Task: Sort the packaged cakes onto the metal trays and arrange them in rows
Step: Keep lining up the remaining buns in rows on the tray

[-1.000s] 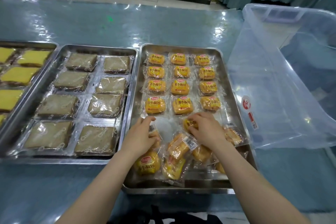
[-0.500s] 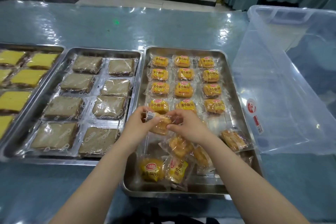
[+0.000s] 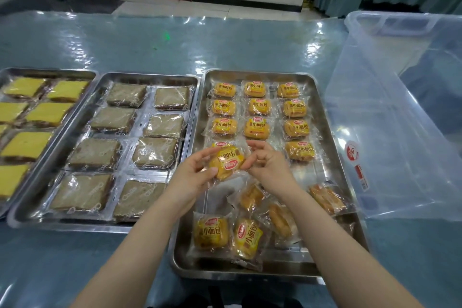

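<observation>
A small yellow packaged cake (image 3: 228,163) is held between my left hand (image 3: 193,177) and my right hand (image 3: 268,166), raised above the right metal tray (image 3: 332,170). Its label faces up and is turned upside down. Beyond my hands, several yellow cakes (image 3: 257,128) lie in three neat columns on that tray. Near its front, several loose cakes (image 3: 246,237) lie jumbled, some label-up, some turned over. The middle tray (image 3: 75,130) holds brown square cakes (image 3: 93,154) in two columns. The left tray (image 3: 91,77) holds yellow-topped square cakes (image 3: 26,145).
A big clear plastic bin (image 3: 400,120), tipped on its side, lies right beside the right tray. The three trays stand edge to edge on a table under a glossy blue-green plastic cover (image 3: 150,42). Curtains and a wall stand behind.
Both hands lifted one packaged cake from the loose pile and turned it over, so its label now faces up. The head camera shifted slightly.
</observation>
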`<action>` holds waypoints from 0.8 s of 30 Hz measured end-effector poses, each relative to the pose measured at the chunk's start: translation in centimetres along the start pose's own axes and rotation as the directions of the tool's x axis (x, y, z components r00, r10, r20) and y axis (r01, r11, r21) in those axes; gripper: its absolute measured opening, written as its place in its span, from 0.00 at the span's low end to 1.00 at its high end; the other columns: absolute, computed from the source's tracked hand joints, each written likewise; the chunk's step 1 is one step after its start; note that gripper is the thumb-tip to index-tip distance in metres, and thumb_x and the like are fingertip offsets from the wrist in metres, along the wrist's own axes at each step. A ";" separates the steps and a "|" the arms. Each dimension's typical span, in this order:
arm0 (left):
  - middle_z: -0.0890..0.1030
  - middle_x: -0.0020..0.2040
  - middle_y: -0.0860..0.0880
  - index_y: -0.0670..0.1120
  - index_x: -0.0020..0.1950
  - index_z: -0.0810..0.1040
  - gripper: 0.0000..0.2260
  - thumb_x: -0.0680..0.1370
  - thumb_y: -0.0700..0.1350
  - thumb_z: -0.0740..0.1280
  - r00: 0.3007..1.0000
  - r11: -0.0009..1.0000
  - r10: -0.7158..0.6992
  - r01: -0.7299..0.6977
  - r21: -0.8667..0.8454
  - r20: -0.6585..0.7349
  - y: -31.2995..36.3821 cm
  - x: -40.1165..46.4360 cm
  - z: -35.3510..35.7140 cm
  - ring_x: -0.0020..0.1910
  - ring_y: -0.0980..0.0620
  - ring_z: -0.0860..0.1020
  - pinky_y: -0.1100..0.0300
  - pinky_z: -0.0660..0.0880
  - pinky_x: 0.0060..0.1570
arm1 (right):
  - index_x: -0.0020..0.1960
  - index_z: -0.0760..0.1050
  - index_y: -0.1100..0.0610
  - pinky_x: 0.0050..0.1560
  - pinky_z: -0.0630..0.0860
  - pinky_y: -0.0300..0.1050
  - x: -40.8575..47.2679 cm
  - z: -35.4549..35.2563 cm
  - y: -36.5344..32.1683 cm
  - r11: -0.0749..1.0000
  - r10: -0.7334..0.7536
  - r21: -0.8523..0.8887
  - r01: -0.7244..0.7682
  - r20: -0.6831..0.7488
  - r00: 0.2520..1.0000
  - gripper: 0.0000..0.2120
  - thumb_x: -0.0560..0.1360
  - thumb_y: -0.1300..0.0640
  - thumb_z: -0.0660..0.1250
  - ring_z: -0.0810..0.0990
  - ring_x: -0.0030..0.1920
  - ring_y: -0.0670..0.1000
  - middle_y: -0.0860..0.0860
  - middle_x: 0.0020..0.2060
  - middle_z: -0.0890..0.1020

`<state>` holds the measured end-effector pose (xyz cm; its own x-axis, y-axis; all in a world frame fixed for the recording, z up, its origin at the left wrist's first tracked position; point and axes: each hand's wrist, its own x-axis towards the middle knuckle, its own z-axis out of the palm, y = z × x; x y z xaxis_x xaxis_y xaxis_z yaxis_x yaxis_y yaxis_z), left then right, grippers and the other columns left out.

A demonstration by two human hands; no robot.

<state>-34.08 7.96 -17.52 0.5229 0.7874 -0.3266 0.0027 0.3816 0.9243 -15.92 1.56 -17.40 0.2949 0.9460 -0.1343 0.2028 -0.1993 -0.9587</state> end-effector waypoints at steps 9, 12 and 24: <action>0.81 0.50 0.43 0.56 0.67 0.69 0.30 0.76 0.24 0.54 0.994 0.997 0.080 -0.081 -0.003 -0.073 -0.2 0.4 0.4 0.50 0.49 0.82 0.61 0.78 0.41 | 0.58 0.67 0.53 0.40 0.79 0.43 0.8 0.2 1.3 0.905 0.277 0.308 -0.294 0.099 0.956 0.24 0.69 0.64 0.75 0.85 0.42 0.53 0.57 0.49 0.83; 0.74 0.43 0.39 0.57 0.67 0.66 0.30 0.77 0.24 0.54 0.992 0.993 0.071 -0.080 -0.088 -0.101 -0.2 0.5 0.4 0.48 0.54 0.82 0.62 0.78 0.40 | 0.54 0.71 0.54 0.39 0.78 0.40 1.2 0.8 0.9 0.813 0.347 0.499 -0.299 -0.004 0.938 0.20 0.68 0.66 0.75 0.83 0.39 0.50 0.58 0.47 0.82; 0.77 0.62 0.53 0.55 0.66 0.68 0.27 0.76 0.28 0.61 0.976 0.992 0.088 -0.067 0.111 -0.201 -1.9 0.8 -1.6 0.58 0.58 0.76 0.60 0.71 0.57 | 0.54 0.77 0.56 0.47 0.80 0.46 2.3 0.7 -0.4 0.771 0.290 0.593 -0.231 -0.004 0.957 0.14 0.71 0.68 0.71 0.84 0.48 0.53 0.55 0.48 0.84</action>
<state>-34.99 8.64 -19.82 0.3391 0.8990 -0.2771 0.0622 0.2725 0.9602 -15.92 4.01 -17.50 0.3448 0.8466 -0.4054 -0.4653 -0.2209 -0.8572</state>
